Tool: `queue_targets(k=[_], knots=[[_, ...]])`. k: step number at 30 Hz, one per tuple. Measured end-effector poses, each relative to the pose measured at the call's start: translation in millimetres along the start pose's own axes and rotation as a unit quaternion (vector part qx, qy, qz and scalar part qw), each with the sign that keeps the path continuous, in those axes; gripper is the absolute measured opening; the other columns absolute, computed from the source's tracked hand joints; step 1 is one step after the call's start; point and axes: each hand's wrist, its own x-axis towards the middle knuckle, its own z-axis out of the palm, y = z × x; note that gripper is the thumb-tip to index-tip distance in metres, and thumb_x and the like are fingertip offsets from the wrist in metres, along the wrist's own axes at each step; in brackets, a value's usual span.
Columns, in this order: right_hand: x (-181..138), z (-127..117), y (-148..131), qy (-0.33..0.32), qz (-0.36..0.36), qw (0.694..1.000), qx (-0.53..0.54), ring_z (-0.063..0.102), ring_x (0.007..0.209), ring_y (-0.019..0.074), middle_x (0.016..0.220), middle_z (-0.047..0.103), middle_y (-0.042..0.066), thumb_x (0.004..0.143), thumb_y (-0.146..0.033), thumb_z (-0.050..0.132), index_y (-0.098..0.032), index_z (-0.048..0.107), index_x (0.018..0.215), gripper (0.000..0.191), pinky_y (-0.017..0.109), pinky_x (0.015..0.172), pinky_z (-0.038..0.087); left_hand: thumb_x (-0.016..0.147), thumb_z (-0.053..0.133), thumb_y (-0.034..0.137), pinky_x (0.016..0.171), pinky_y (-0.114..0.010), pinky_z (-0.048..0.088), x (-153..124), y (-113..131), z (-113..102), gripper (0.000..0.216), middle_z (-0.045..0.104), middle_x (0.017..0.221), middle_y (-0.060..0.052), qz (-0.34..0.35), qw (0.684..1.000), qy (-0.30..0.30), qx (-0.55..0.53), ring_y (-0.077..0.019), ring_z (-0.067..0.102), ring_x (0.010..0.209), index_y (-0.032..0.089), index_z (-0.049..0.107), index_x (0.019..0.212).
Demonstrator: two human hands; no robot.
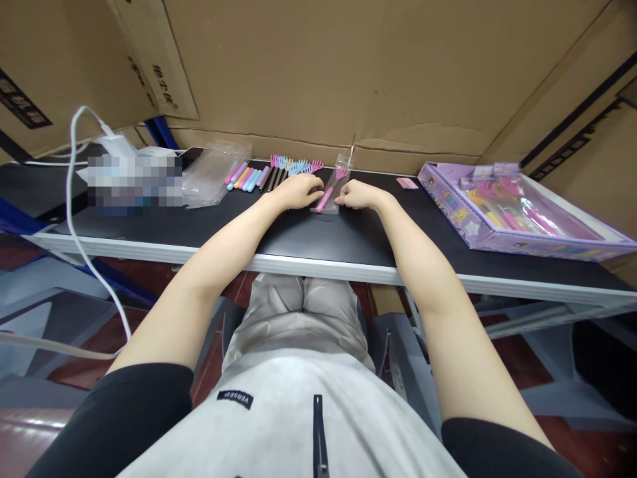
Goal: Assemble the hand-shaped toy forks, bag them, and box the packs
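Note:
In front of me on the black table lies a clear plastic bag (343, 160) with a small pink back scratcher (326, 199) inside, its clawed end pointing away. My left hand (300, 191) is at the bag's left side, fingers loosely bent and the thumb apart from the index finger. On the right side, my right hand (359, 194) is closed, its fingertips pinching the bag's edge. Beyond my left hand are several claw heads (298, 166) in pink, blue and yellow on dark rods. Beside them runs a row of coloured handles (247, 176).
Flat clear bags (212, 176) are stacked left of the handles. A pink card (407, 183) lies right of my right hand. Farther right stands an open purple box (497, 232) holding packaged scratchers. A white cable (74, 226) hangs over the table's left edge. Cardboard walls (308, 73) enclose the back.

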Motion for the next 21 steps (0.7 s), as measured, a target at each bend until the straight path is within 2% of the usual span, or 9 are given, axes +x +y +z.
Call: queue_targets(k=[3, 6, 10, 14, 17, 21], knots=[[4.7, 6.9, -1.0, -0.024, -0.026, 0.997, 0.068, 0.043, 0.047, 0.0078, 0.055, 0.051, -0.005, 0.097, -0.016, 0.076, -0.019, 0.055, 0.071, 0.034, 0.021, 0.050, 0.035, 0.103, 0.051, 0.032, 0.099, -0.038, 0.055, -1.4, 5.1, -3.1, 0.041, 0.083, 0.117, -0.018, -0.003, 1.000, -0.012, 0.014, -0.0304, 0.076, 0.113, 0.012, 0.081, 0.121], [6.1, 9.7, -2.1, -0.029, -0.042, 0.995, 0.083, 0.044, 0.048, 0.0078, 0.054, 0.051, -0.005, 0.096, -0.015, 0.079, -0.020, 0.054, 0.071, 0.035, 0.021, 0.050, 0.036, 0.102, 0.055, 0.036, 0.098, -0.039, 0.054, -2.9, 9.3, -6.4, 0.040, 0.082, 0.118, -0.020, -0.015, 0.999, -0.037, 0.033, -0.0330, 0.075, 0.115, 0.010, 0.081, 0.117], [3.7, 7.6, -3.6, -0.030, -0.040, 0.996, 0.070, 0.046, 0.047, 0.0083, 0.054, 0.054, -0.004, 0.097, -0.014, 0.078, -0.020, 0.054, 0.071, 0.036, 0.021, 0.051, 0.036, 0.101, 0.059, 0.040, 0.100, -0.041, 0.053, -4.2, 16.1, -9.0, 0.044, 0.080, 0.124, -0.023, -0.042, 0.996, -0.064, 0.052, -0.0364, 0.073, 0.122, 0.008, 0.079, 0.123], [1.2, 6.3, -5.0, -0.028, -0.037, 0.997, 0.064, 0.047, 0.047, 0.0078, 0.056, 0.054, -0.004, 0.102, -0.012, 0.070, -0.019, 0.054, 0.071, 0.036, 0.022, 0.051, 0.037, 0.102, 0.055, 0.032, 0.101, -0.041, 0.054, -4.7, 23.4, -9.1, 0.042, 0.079, 0.127, -0.024, -0.079, 0.991, -0.078, 0.077, -0.0372, 0.073, 0.127, 0.006, 0.078, 0.126], [0.4, 6.0, -5.3, -0.027, -0.038, 0.998, 0.048, 0.047, 0.049, 0.0088, 0.057, 0.053, -0.005, 0.104, -0.011, 0.066, -0.020, 0.054, 0.071, 0.035, 0.023, 0.053, 0.037, 0.101, 0.054, 0.028, 0.100, -0.040, 0.055, -4.3, 26.3, -8.2, 0.041, 0.079, 0.128, -0.026, -0.095, 0.988, -0.080, 0.091, -0.0378, 0.074, 0.126, 0.005, 0.078, 0.126], [0.3, 3.2, -3.6, -0.001, -0.035, 0.999, -0.006, 0.051, 0.056, 0.0115, 0.060, 0.057, -0.002, 0.101, -0.013, 0.070, -0.021, 0.055, 0.072, 0.034, 0.025, 0.059, 0.040, 0.100, 0.054, 0.029, 0.098, -0.042, 0.055, -2.7, 23.8, -8.5, 0.039, 0.081, 0.122, -0.024, -0.093, 0.987, -0.069, 0.110, -0.0384, 0.075, 0.121, 0.007, 0.079, 0.121]])
